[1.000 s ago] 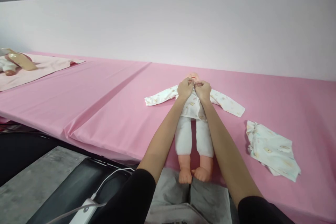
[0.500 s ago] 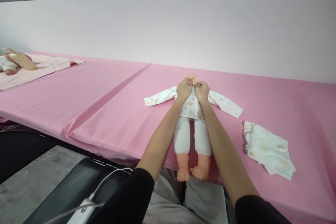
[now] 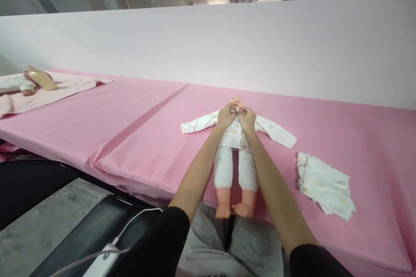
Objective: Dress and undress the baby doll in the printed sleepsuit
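A baby doll (image 3: 222, 169) lies on its back on the pink-covered table (image 3: 146, 138), feet towards me. It wears a white printed baby shirt (image 3: 232, 137) whose sleeves spread out to both sides. At the neck, just below the doll's chin, my left hand (image 3: 226, 115) is closed on the shirt's collar. Close beside it, my right hand (image 3: 247, 117) pinches the other side of the same collar. The fingertips of both hands nearly meet, and the exact bit of cloth between them is too small to make out.
Folded printed baby clothes (image 3: 326, 186) lie to the right of the doll. At far left, a bottle (image 3: 43, 79) and another doll (image 3: 19, 84) rest on a pale pink cloth (image 3: 74, 87). A white power strip (image 3: 103, 262) with a cable sits lower left. A white partition (image 3: 208, 47) stands behind.
My view has tilted up slightly, so the scene sits a little differently. Both hands stay at the shirt's collar, with only small finger movements.
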A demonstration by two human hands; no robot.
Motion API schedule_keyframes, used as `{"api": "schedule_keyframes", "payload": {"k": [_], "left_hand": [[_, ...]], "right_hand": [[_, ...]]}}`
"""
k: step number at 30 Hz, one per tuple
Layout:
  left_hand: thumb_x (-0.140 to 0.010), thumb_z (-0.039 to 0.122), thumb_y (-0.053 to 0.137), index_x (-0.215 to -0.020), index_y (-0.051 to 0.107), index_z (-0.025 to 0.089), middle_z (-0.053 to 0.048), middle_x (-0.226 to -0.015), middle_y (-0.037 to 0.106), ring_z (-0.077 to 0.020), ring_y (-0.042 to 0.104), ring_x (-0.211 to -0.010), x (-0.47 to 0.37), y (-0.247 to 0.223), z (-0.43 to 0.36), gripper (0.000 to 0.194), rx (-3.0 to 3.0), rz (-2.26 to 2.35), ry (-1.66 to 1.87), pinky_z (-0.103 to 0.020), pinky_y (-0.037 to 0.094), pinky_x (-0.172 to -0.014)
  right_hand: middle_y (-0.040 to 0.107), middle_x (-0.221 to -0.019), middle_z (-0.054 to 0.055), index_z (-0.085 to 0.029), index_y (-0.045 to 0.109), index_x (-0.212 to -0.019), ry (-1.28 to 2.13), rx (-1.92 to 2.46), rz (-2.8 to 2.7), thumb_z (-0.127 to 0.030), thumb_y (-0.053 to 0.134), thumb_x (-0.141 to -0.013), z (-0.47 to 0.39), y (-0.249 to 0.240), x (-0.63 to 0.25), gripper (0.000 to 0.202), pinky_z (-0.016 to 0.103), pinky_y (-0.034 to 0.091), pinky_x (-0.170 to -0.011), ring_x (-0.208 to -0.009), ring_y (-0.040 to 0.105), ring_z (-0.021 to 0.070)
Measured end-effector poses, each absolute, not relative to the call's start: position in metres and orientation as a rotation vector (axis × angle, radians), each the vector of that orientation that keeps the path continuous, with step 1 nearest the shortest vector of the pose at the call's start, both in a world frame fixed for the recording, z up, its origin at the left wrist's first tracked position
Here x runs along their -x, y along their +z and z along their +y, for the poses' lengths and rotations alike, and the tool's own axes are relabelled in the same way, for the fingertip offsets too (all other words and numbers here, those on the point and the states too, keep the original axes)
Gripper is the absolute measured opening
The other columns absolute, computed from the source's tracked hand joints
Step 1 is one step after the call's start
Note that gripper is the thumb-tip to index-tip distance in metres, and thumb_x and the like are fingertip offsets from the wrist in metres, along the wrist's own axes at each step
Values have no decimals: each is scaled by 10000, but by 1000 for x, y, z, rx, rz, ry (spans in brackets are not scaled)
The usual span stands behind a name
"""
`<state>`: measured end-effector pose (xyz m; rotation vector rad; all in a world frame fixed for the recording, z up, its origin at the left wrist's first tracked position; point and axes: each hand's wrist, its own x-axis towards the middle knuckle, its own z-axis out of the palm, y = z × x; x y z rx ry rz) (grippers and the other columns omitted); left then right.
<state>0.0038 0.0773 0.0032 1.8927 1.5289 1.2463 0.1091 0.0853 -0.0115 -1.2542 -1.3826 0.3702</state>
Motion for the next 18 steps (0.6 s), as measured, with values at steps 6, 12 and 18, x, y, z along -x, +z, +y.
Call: {"api": "schedule_keyframes", "payload": {"k": [6, 12, 18], "left_hand": [[-829, 162, 469, -1206, 508, 214, -7, -1149, 667, -140, 602, -1027, 1, -3, 59, 383, -2082, 1405, 1173, -269, 428, -947], [-876, 337, 479, -1266, 493, 234, -28, -1294, 583, -198, 477, -1215, 0, -9, 23, 404, -2317, 1544, 1086, -352, 339, -1050], [-899, 312, 437, -1122, 630, 298, 15, -1331, 551, -180, 441, -1254, 1, -9, 15, 294, -2497, 1474, 996, -358, 300, -1086]], "right_hand": [[628, -1001, 101, -136, 615, -994, 331, 1145, -1423, -98, 520, -611, 69, -22, -114, 396, 353, 452, -897, -911, 587, 206], [656, -974, 84, -149, 602, -946, 327, 1084, -1322, -129, 466, -690, 45, -34, -118, 290, 356, 464, -887, -907, 609, 195], [654, -876, 69, -149, 599, -882, 315, 1124, -1239, -156, 488, -708, 32, -32, -120, 206, 334, 481, -818, -821, 606, 186]]}}
